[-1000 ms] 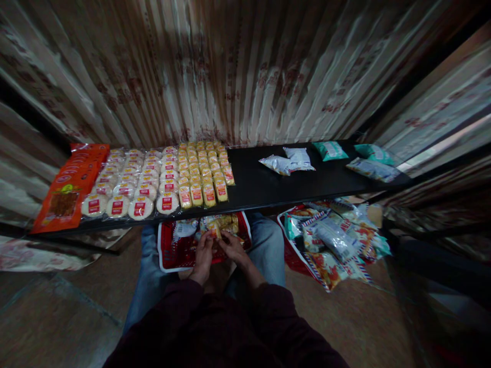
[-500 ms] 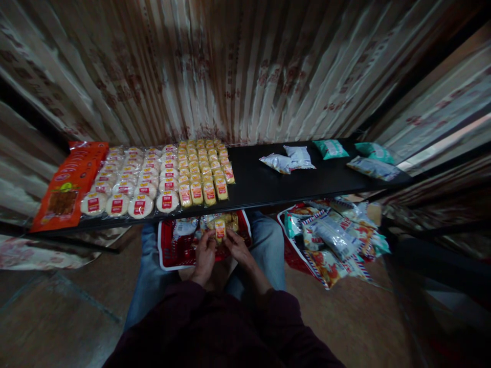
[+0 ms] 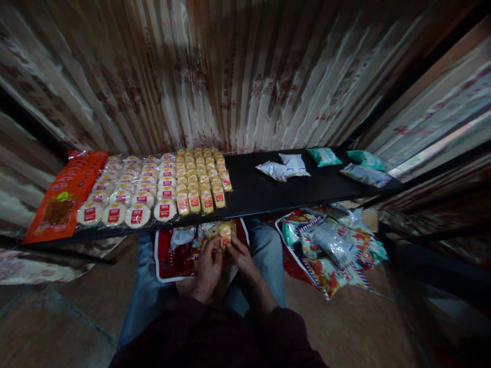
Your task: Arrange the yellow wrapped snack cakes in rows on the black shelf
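Between my left hand and my right hand is a small yellow wrapped cake with a red and white label. The fingers of both hands pinch its lower end, and it stands label toward me. Below it, a red basket with a white rim rests on my lap, partly under the shelf, with more packets inside. On the black shelf above, rows of the same yellow cakes sit beside rows of round white wrapped crackers.
An orange snack bag lies at the shelf's left end. Silver packets and teal packets lie toward the right. A second basket heaped with snack bags stands on the floor at right. Pleated curtain hangs behind.
Both hands have shifted slightly right with the yellow cake between them. The whole view has tilted a little, so the shelf appears lower.
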`<state>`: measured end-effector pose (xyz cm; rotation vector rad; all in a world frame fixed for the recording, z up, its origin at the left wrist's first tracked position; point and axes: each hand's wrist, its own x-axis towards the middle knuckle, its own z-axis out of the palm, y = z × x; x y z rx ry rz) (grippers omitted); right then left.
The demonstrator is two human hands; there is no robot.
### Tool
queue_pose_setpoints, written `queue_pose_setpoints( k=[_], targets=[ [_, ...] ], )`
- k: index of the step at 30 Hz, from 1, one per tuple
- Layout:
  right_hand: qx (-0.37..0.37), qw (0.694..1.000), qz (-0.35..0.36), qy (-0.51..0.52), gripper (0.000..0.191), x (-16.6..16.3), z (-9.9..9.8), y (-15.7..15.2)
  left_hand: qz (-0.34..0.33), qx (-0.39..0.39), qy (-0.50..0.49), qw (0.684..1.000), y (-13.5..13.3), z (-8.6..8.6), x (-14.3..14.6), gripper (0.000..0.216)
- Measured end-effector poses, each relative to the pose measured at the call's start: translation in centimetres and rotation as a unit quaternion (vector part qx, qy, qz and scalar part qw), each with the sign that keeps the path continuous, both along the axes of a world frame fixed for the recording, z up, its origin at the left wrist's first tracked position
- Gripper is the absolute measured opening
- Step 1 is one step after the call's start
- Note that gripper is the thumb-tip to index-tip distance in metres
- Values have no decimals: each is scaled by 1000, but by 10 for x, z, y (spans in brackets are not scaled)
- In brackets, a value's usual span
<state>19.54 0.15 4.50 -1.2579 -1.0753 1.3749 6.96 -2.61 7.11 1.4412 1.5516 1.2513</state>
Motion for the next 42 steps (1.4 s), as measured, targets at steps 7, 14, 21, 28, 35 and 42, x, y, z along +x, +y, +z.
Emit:
queue_pose_setpoints(
  k=[7,14,21,28,35,42],
  targets=[
    [21,1000,4,2,47,4,17,1,-20,43,18,999,2,5,8,39],
    [21,1000,-8,20,46,5,17,7,-31,67,23,997,5,12,11,40],
    [22,998,-39,41,47,7,29,11,-43,79,27,996,10,19,14,40],
    [38,997,-37,48,46,13,42,17,-49,99,56,992,20,33,19,39],
    [57,997,-47,19,47,23,62,33,-55,102,73,991,38,43,28,42],
    [101,990,-73,-61,39,31,72,62,-55,96,60,992,56,55,37,45]
  ],
)
